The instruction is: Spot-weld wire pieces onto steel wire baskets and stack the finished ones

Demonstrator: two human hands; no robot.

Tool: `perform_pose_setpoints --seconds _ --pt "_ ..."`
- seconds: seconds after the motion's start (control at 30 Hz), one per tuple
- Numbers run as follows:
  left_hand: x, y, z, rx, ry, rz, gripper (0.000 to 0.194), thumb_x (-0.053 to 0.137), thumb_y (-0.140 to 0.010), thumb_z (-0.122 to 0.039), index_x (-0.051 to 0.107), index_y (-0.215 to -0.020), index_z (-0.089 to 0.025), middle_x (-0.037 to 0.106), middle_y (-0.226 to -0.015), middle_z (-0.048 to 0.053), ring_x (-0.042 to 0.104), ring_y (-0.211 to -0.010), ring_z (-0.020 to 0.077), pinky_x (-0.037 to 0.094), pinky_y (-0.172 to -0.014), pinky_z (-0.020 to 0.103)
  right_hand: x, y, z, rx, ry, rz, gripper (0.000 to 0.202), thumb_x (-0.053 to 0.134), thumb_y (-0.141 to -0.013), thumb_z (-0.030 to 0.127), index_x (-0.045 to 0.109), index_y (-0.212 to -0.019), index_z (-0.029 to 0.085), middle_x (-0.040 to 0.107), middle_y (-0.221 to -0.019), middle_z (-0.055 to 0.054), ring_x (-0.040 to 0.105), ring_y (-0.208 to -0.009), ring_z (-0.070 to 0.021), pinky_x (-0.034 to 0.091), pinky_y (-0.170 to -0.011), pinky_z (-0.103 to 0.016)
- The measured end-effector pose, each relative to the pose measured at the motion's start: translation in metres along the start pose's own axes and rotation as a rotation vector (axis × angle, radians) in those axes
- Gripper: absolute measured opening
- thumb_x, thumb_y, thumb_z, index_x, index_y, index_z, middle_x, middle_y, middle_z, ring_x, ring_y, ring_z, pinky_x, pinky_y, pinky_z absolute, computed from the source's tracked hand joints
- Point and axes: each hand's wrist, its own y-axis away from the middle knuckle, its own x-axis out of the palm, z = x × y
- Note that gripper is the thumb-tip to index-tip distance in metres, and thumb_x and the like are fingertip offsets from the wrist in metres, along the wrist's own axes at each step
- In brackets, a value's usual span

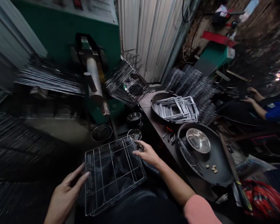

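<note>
A stack of rectangular wire racks (115,179), or one layered wire frame with crossbars, lies tilted above my lap. My right hand (146,154) pinches its upper right corner between thumb and fingers. At the opposite side, my left hand (65,193) grips the left edge, thumb over the wire and fingers along the outside. Ahead stands a green machine (60,40) with a thick metal arm (94,77) pointing toward me. Two small metal bowls, a nearer bowl (134,134) and a farther bowl (134,116), sit just beyond the rack.
On the right bench, a black pan (155,113) holds rectangular wire frames (177,109). A larger pan (220,168) holds a steel bowl (198,140) and thin rods. Pliers (171,137) lie between. More wire frames (49,77) stand left. Another person's hands (253,95) show far right.
</note>
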Motion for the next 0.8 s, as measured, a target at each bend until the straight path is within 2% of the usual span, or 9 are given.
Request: perform_pose_setpoints --seconds 0.17,0.3,0.37,0.43,0.5,0.57,0.7,0.73,0.8 --pt "0.005 0.001 0.002 -0.069 0.025 -0.008 0.087 0.08 -0.044 -0.07 0.073 -0.117 -0.023 0.072 -0.121 0.009 0.058 -0.124 0.0388 0.042 -0.114 0.052 0.013 -0.001 -0.018 0.008 -0.051 -0.026 0.057 0.079 -0.072 0.03 0.069 -0.127 0.023 0.074 -0.115 -0.004 0.067 -0.109 -0.0231 0.047 -0.104 -0.04" --pt "0.011 0.006 0.01 -0.026 0.019 -0.034 0.094 0.077 -0.047 -0.073 0.068 -0.124 -0.02 0.069 -0.126 0.011 0.057 -0.127 0.037 0.039 -0.116 0.05 0.01 0.003 -0.021 0.02 -0.099 -0.039 0.055 0.082 -0.069 0.036 0.072 -0.122 0.024 0.073 -0.118 -0.003 0.065 -0.114 -0.0245 0.045 -0.106 -0.041" --pt "0.013 0.005 0.015 -0.017 0.033 -0.048 0.102 0.077 -0.046 -0.075 0.063 -0.13 -0.018 0.07 -0.121 0.012 0.06 -0.12 0.0363 0.043 -0.112 0.05 0.007 0.002 -0.022 0.04 -0.13 -0.052 0.056 0.083 -0.067 0.037 0.072 -0.12 0.023 0.073 -0.113 -0.003 0.065 -0.108 -0.0228 0.048 -0.102 -0.038" --pt "0.012 0.0 0.02 -0.044 0.072 -0.051 0.106 0.077 -0.047 -0.075 0.058 -0.134 -0.018 0.069 -0.117 0.012 0.062 -0.115 0.034 0.051 -0.101 0.045 0.003 -0.005 -0.023 0.098 -0.189 -0.093 0.054 0.08 -0.07 0.039 0.07 -0.12 0.021 0.073 -0.1 -0.002 0.066 -0.092 -0.0188 0.052 -0.09 -0.034" --pt "0.011 -0.01 0.022 -0.082 0.125 -0.059 0.101 0.075 -0.05 -0.075 0.058 -0.132 -0.019 0.068 -0.119 0.012 0.062 -0.113 0.031 0.054 -0.086 0.038 0.0 -0.016 -0.025 0.147 -0.28 -0.191 0.047 0.07 -0.078 0.039 0.066 -0.121 0.02 0.069 -0.088 0.0 0.062 -0.075 -0.0146 0.053 -0.078 -0.03" --pt "0.009 -0.023 0.019 -0.125 0.171 -0.078 0.089 0.07 -0.054 -0.076 0.062 -0.121 -0.018 0.068 -0.119 0.012 0.062 -0.111 0.0291 0.051 -0.075 0.033 0.0 -0.029 -0.029 0.138 -0.349 -0.299 0.038 0.059 -0.084 0.033 0.064 -0.12 0.02 0.066 -0.085 0.0 0.058 -0.07 -0.013 0.052 -0.074 -0.027" --pt "0.012 -0.045 0.005 -0.257 0.187 0.039 0.062 0.068 -0.059 -0.068 0.07 -0.097 -0.019 0.072 -0.106 0.01 0.063 -0.105 0.029 0.048 -0.073 0.034 0.009 -0.048 -0.045 0.105 -0.366 -0.349 0.028 0.06 -0.077 0.015 0.063 -0.103 0.022 0.066 -0.088 0.001 0.061 -0.086 -0.0135 0.05 -0.087 -0.025" --pt "0.013 -0.048 0.001 -0.298 0.186 0.076 0.057 0.069 -0.059 -0.064 0.071 -0.094 -0.02 0.072 -0.102 0.01 0.063 -0.103 0.0293 0.048 -0.073 0.035 0.012 -0.05 -0.049 0.137 -0.417 -0.363 0.026 0.06 -0.076 0.013 0.061 -0.1 0.022 0.065 -0.085 0.002 0.061 -0.085 -0.0131 0.05 -0.085 -0.024" --pt "0.014 -0.05 -0.004 -0.359 0.177 0.108 0.05 0.071 -0.054 -0.058 0.072 -0.089 -0.022 0.073 -0.099 0.009 0.064 -0.099 0.0293 0.048 -0.07 0.035 0.013 -0.052 -0.058 0.233 -0.584 -0.416 0.02 0.06 -0.077 0.014 0.057 -0.096 0.022 0.062 -0.08 0.003 0.059 -0.073 -0.0115 0.05 -0.07 -0.022"
